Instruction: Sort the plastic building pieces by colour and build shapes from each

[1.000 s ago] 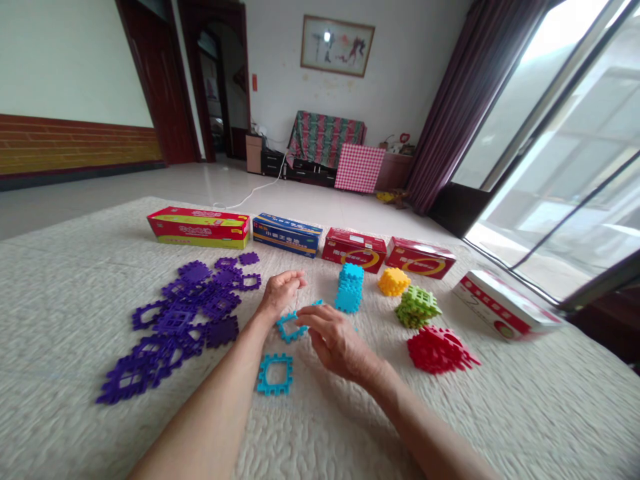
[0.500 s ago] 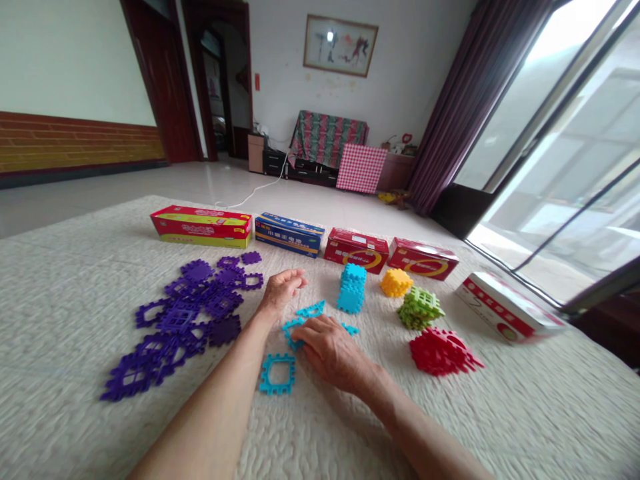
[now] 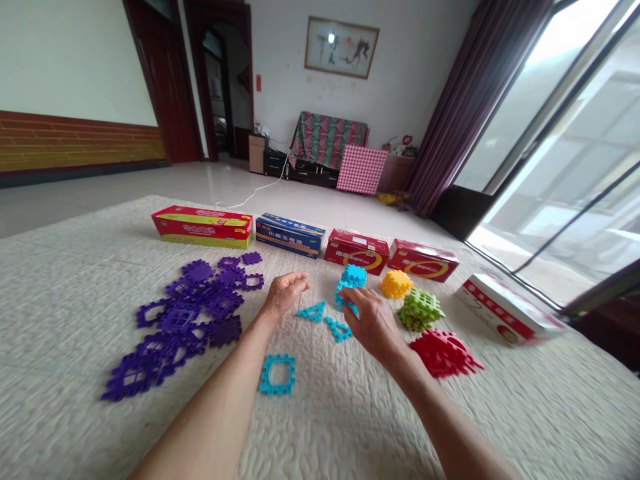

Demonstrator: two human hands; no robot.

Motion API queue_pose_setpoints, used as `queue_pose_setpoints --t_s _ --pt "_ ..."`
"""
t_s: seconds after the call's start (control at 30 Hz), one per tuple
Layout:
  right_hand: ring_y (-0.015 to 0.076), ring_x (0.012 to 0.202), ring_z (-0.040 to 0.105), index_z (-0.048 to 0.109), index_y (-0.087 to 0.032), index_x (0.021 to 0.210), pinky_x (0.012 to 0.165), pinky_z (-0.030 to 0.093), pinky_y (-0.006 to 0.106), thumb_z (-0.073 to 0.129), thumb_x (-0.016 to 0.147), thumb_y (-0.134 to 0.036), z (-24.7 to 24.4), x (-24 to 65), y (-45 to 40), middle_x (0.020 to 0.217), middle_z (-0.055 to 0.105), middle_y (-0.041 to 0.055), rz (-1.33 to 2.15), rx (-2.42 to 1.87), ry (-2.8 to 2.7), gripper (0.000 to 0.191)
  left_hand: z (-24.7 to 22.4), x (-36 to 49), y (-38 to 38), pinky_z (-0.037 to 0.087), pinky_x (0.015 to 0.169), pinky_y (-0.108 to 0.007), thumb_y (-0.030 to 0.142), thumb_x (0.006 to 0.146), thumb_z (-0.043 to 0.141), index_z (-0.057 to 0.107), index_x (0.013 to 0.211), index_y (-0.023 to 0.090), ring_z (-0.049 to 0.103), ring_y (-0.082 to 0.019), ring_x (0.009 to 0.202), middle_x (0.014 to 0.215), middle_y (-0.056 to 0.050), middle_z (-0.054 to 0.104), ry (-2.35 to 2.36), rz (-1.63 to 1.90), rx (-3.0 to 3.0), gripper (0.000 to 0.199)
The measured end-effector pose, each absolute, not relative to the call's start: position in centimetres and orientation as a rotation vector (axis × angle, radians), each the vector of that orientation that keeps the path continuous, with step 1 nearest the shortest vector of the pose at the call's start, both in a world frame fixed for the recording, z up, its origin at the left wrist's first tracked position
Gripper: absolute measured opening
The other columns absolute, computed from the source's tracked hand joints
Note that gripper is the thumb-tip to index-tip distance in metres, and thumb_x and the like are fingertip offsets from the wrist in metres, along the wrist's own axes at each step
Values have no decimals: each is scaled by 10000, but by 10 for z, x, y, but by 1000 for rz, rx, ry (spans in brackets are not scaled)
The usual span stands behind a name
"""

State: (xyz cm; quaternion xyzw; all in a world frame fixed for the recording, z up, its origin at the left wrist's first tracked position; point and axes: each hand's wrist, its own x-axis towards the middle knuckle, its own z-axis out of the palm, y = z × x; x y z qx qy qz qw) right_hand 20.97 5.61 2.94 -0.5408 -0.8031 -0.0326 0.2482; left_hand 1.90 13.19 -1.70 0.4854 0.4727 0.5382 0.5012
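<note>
My right hand [image 3: 371, 317] is closed on a light-blue interlocking plastic tile [image 3: 345, 297] at the front of the blue stack [image 3: 354, 273]; its fingers partly cover the tile. Left of the stack, my left hand [image 3: 285, 293] hovers over the bedcover with fingers curled together and nothing visible in them. Between the hands lie two light-blue triangular pieces, one triangle [image 3: 313, 311] nearer my left hand and another triangle [image 3: 339, 329] close to my right wrist. A square light-blue frame piece [image 3: 277, 358] rests flat nearer to me, beside my left forearm.
Purple pieces [image 3: 200, 303] lie spread at the left. On the right are yellow [image 3: 397, 284], green [image 3: 421, 311] and red [image 3: 445, 353] piles. Boxes line the back: red-yellow [image 3: 203, 227], blue [image 3: 290, 235], dark-red [image 3: 357, 251], another dark-red [image 3: 423, 259]; a white-red box [image 3: 510, 307] stands right.
My right hand has moved right and away from me, carrying a light-blue tile from the middle of the bedcover to the blue stack. My left hand has barely moved.
</note>
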Motion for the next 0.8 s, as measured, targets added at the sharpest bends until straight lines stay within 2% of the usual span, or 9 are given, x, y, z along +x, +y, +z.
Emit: queue_pose_setpoints --t_s 0.23,0.8 --pt "207 866 579 638 -212 1026 770 350 295 545 843 -172 20 215 59 928 684 50 -198 -1698 -2230 209 -18 18 132 468 683 -276 267 626 647 703 908 142 654 -177 738 709 -38 711 1147 1296 1182 314" --pt "209 894 571 628 -209 1008 764 313 308 494 863 -168 19 212 55 933 658 54 -243 -1786 -2357 202 -20 17 133 471 715 -290 278 638 635 701 935 132 655 -179 757 724 -44 711 1130 1295 1201 338"
